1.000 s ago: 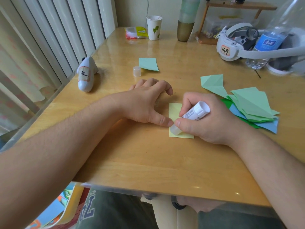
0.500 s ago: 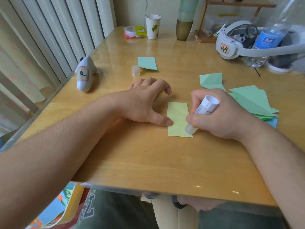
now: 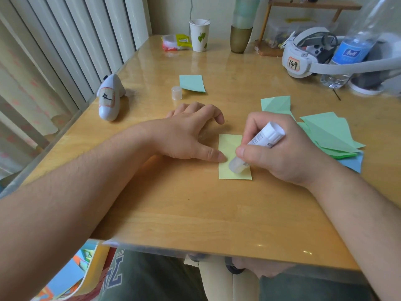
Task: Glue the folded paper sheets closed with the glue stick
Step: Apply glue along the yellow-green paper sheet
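Here, at the table's near-center, a yellow sheet lies flat. R hand grips the glue stick, fingers curled round it, tip pressed to the sheet's lower right. L hand rests beside it w/ fingers spread, thumb tip pinning the sheet's left edge. Right of them: a pile of green and blue sheets. Farther back, the cap stands beside a teal sheet.
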Demonstrator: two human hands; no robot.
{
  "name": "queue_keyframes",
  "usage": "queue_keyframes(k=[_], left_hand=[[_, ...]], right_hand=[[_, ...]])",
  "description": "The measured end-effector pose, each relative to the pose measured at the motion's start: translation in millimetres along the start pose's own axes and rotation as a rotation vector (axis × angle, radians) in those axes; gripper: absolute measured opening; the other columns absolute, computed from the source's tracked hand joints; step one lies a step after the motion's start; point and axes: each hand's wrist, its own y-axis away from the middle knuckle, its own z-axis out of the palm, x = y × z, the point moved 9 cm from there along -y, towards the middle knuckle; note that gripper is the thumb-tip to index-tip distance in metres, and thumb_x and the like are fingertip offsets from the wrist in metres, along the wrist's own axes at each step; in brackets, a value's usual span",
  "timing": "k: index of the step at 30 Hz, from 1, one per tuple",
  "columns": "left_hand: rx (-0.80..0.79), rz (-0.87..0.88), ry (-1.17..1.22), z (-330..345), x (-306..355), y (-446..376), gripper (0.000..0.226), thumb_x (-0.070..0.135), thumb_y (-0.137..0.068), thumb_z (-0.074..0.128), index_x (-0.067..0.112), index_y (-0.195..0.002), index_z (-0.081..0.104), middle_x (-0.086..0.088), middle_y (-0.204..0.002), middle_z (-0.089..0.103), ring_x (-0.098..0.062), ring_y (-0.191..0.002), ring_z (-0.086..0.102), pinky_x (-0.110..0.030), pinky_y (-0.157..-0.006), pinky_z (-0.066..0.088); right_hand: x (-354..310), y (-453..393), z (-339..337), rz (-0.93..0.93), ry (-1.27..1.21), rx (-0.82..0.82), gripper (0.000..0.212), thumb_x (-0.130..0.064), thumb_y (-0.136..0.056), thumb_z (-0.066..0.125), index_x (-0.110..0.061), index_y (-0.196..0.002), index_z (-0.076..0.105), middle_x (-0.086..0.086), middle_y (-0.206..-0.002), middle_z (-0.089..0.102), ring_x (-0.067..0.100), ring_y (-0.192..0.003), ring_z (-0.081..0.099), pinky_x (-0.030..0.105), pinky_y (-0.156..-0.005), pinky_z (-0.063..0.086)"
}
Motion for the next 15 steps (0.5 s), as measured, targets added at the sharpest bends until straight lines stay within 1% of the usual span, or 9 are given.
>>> queue_keyframes(k=[2, 3, 4, 7, 8, 11, 15], left_hand=[[-0.008, -0.014, 0.052, -1, -2, 1, 0.075, 0.082, -0.064, 0.069, 0.055, -0.127, 0.038, 0.015, -0.132, 0.037, -0.017, -0.129, 0.031, -0.044, -0.117, 0.028], [-0.011, -0.021, 0.052, -1, -2, 1, 0.079, 0.085, -0.059, 0.066, 0.056, -0.127, 0.038, 0.015, -0.133, 0.037, -0.017, -0.129, 0.031, -0.044, -0.117, 0.029], [-0.014, -0.024, 0.035, 0, -2, 1, 0.084, 0.086, -0.054, 0.064, 0.055, -0.127, 0.037, 0.015, -0.135, 0.036, -0.017, -0.131, 0.029, -0.044, -0.117, 0.029], [-0.022, -0.031, -0.017, 3, 2, 2, 0.094, 0.086, -0.046, 0.059, 0.052, -0.130, 0.035, 0.014, -0.139, 0.032, -0.018, -0.133, 0.026, -0.043, -0.116, 0.027], [-0.021, -0.034, -0.020, 3, 2, 2, 0.095, 0.086, -0.045, 0.058, 0.052, -0.130, 0.035, 0.014, -0.139, 0.032, -0.019, -0.133, 0.026, -0.043, -0.116, 0.027], [-0.013, -0.035, -0.023, 3, 1, 2, 0.095, 0.086, -0.045, 0.058, 0.052, -0.130, 0.035, 0.014, -0.138, 0.032, -0.019, -0.131, 0.026, -0.042, -0.115, 0.027], [-0.006, -0.031, -0.037, 4, 1, 2, 0.094, 0.088, -0.046, 0.059, 0.052, -0.129, 0.035, 0.014, -0.138, 0.032, -0.019, -0.130, 0.027, -0.043, -0.116, 0.027]], right_hand=[[-1, 0, 7, -0.003, 0.003, -0.031, 0.029, -0.039, -0.070, 0.077, -0.016, -0.072, 0.059, 0.017, -0.070, 0.058, 0.026, -0.062, 0.050, 0.030, -0.056, 0.038], [-2, 0, 10, 0.000, 0.001, -0.045, 0.030, -0.039, -0.071, 0.078, -0.015, -0.073, 0.060, 0.015, -0.070, 0.059, 0.027, -0.063, 0.051, 0.030, -0.056, 0.039], [-2, 0, 12, 0.006, -0.003, -0.055, 0.028, -0.035, -0.072, 0.080, -0.015, -0.074, 0.060, 0.011, -0.068, 0.060, 0.023, -0.061, 0.051, 0.029, -0.055, 0.040], [0, 1, 16, 0.030, -0.008, -0.078, 0.021, -0.022, -0.076, 0.080, -0.012, -0.076, 0.062, -0.008, -0.064, 0.061, 0.004, -0.060, 0.051, 0.020, -0.055, 0.041], [0, 1, 17, 0.036, -0.002, -0.082, 0.020, -0.022, -0.076, 0.080, -0.013, -0.076, 0.062, -0.011, -0.064, 0.061, 0.003, -0.060, 0.052, 0.018, -0.056, 0.041], [3, 1, 19, 0.061, 0.049, -0.081, 0.020, -0.028, -0.074, 0.080, -0.019, -0.075, 0.062, -0.010, -0.066, 0.061, 0.005, -0.061, 0.052, 0.021, -0.056, 0.042], [4, 2, 16, 0.092, 0.103, -0.078, 0.025, -0.033, -0.072, 0.079, -0.019, -0.074, 0.058, -0.008, -0.063, 0.058, 0.005, -0.059, 0.050, 0.023, -0.054, 0.040]])
